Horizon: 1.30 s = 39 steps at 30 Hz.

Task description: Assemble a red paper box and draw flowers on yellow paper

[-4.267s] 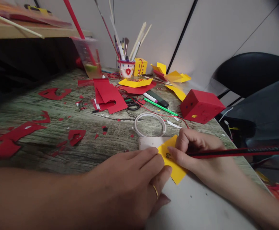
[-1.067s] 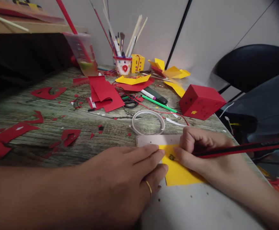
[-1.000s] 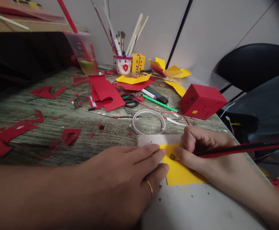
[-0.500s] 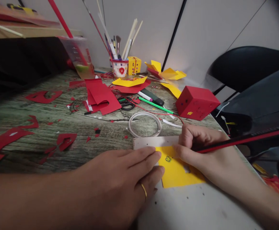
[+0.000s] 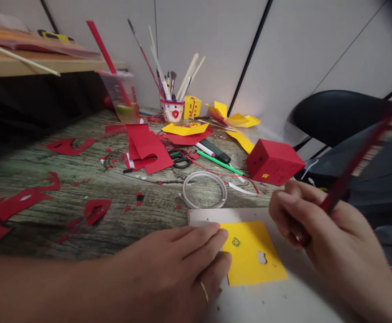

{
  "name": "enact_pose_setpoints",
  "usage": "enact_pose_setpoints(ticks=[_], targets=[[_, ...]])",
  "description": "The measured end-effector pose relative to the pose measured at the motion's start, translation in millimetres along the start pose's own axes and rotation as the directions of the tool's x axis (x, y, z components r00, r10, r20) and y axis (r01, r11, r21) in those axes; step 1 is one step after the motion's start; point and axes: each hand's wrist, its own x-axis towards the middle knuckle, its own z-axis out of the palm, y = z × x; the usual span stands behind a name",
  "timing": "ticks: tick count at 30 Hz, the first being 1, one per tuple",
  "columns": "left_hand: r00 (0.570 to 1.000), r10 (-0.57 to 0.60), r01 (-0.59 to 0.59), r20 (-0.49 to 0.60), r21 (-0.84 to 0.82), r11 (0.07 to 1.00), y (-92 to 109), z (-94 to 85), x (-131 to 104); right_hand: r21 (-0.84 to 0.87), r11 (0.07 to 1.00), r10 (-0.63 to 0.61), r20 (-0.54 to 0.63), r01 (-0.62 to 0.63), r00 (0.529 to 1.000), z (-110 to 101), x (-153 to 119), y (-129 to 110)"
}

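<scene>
A yellow paper square with a small drawn flower and a flower-shaped hole lies on a white board. My left hand, wearing a gold ring, lies flat with its fingertips on the paper's left edge. To the right of the paper, my right hand is raised, its fingers closed round a red and black pencil. The pencil is blurred and slants up to the right; its tip is hard to make out.
Beyond the board lie a tape ring, a green pen and black scissors. A red box sits at the right. Red scraps cover the left; a drink cup and brush pot stand behind.
My right hand has lifted off the paper and moved right, tilting the pencil more steeply and uncovering the hole. My left hand still rests on the paper. The view has shifted slightly.
</scene>
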Motion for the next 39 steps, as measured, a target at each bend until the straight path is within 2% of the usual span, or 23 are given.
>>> enact_pose_setpoints(ticks=[5, 10, 16, 21, 24, 30, 35, 39], targets=[[0.999, 0.030, -0.029, -0.044, 0.007, 1.000, -2, -2.6, 3, 0.215, 0.975, -0.057, -0.011, 0.058, 0.998, -7, 3, -3], [0.998, 0.053, -0.055, -0.034, -0.050, 0.997, -7, -4.4, 4, 0.009, 1.000, -0.010, -0.020, 0.011, 1.000, -2, -6, 3], [1.000, 0.019, -0.020, -0.010, -0.098, 0.995, -9, -4.0, 2, -0.022, 0.998, -0.067, 0.004, 0.067, 0.998, -1, -4, 1], [0.999, 0.029, -0.032, -0.023, -0.098, 0.995, -9, -3.4, 1, 0.011, 0.999, -0.031, 0.064, 0.030, 0.997, -2, 0, 4], [1.000, -0.010, 0.009, -0.018, -0.088, 0.996, -7, -3.0, 0, 0.024, 0.999, -0.040, 0.037, 0.039, 0.999, -1, 1, 6], [0.998, -0.035, 0.036, 0.050, -0.018, 0.999, -8, -5.7, 4, -0.167, 0.983, -0.088, -0.043, 0.079, 0.995, -3, 3, 4], [0.995, -0.014, 0.015, 0.103, -0.005, 1.000, -13, -9.8, 9, -0.085, 0.994, -0.068, 0.058, 0.073, 0.996, -3, 2, 4], [0.999, -0.044, 0.043, -0.018, -0.034, 0.998, -9, -4.9, 10, -0.011, 1.000, 0.008, 0.090, -0.007, 0.996, -1, 1, 6]])
